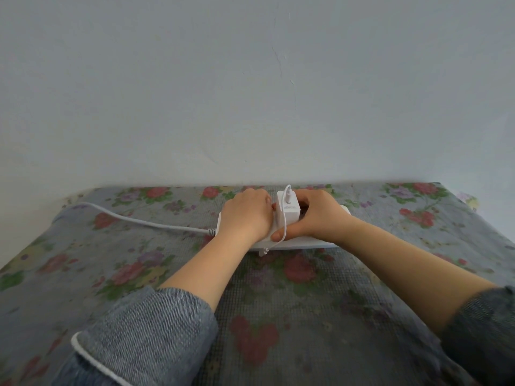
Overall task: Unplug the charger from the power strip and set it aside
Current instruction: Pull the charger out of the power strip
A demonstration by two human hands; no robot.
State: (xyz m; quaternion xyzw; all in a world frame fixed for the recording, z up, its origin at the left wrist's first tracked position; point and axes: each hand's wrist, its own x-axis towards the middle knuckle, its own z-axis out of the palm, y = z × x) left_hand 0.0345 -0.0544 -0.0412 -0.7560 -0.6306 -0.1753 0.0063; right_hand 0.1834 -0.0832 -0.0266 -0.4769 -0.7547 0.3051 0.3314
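A white charger block stands upright on a long white power strip near the table's far edge. A thin white cable runs from the charger's top down over the strip's front. My right hand wraps around the charger, thumb at the front and fingers behind. My left hand rests on the left part of the strip, pressing it, with its fingers touching the charger's left side. Whether the plug pins are still seated is hidden by my hands.
The strip's thick white cord trails away to the left over the floral tablecloth. A plain pale wall rises directly behind the table. Grey sleeves cover both forearms near the bottom edge.
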